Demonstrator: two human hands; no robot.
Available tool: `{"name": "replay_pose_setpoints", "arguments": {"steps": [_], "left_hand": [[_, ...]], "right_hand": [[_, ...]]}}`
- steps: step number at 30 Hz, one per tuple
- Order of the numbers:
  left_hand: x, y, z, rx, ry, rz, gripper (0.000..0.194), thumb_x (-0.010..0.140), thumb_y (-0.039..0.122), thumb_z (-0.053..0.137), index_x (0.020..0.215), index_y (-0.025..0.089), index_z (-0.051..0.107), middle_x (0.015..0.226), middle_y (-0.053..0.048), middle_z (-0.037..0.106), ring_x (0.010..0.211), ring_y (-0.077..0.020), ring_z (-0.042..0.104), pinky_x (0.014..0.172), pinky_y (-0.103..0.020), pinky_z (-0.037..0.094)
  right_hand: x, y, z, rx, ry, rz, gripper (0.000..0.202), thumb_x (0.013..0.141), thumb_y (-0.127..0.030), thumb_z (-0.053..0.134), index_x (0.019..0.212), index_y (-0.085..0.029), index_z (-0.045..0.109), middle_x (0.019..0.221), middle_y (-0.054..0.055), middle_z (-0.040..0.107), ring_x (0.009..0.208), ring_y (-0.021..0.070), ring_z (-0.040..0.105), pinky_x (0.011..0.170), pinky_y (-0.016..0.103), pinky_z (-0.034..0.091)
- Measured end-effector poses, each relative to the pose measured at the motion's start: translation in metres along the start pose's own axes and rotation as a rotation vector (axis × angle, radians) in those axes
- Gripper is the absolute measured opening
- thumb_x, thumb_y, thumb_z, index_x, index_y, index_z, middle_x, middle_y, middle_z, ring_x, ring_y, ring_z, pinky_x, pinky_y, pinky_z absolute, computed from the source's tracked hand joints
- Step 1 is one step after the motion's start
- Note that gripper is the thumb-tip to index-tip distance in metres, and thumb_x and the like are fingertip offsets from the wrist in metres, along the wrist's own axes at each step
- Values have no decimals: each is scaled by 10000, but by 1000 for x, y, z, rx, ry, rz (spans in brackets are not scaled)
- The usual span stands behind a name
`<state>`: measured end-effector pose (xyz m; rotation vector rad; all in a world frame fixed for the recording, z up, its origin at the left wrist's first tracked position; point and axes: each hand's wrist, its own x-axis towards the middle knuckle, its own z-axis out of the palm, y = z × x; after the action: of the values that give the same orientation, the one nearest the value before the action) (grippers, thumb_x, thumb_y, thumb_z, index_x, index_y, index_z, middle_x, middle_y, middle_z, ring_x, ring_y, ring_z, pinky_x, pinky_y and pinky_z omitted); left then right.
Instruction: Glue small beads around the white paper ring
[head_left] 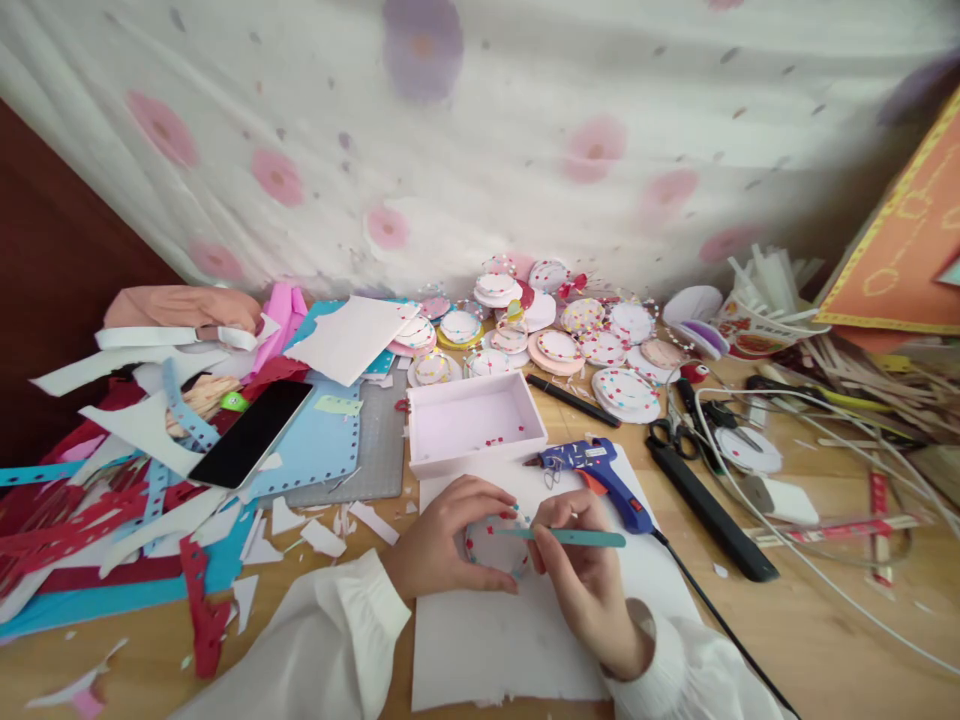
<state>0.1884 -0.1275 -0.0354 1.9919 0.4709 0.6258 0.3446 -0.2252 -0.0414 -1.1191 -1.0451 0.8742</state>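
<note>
Between my hands, over a white sheet (pixel 510 650), is a small white round piece (pixel 491 545) with red and teal dots along its edge. My left hand (pixel 457 540) curves around its left side, thumb below and fingers above, gripping it. Teal tweezers (pixel 585 538) are pinched in my right hand (pixel 581 570), their tip pointing left over the round piece. A white open box (pixel 476 455) with a few red bits inside stands just beyond my hands. The blue glue gun (pixel 600 475) lies behind my right hand.
Decorated paper discs (pixel 559 345) crowd the back. A black phone (pixel 251 432) rests on paper scraps at the left. On the right are scissors (pixel 673 436), a black cutter (pixel 709 510), a white cable (pixel 825 600) and a bowl of glue sticks (pixel 757 330).
</note>
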Motion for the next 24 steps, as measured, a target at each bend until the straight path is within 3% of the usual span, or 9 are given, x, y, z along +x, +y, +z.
{"name": "replay_pose_setpoints", "arguments": {"steps": [24], "left_hand": [[0,-2,3,-2,41,20,530,567,390,864,1030,197,693,1090,-109,677,1024,-259,597,918,-387,477]], "right_hand": [[-3,4,4,-107,-36,54,86,934,-251,482,869,-240,427,756,-28,449,565,100,457,515,233,405]]}}
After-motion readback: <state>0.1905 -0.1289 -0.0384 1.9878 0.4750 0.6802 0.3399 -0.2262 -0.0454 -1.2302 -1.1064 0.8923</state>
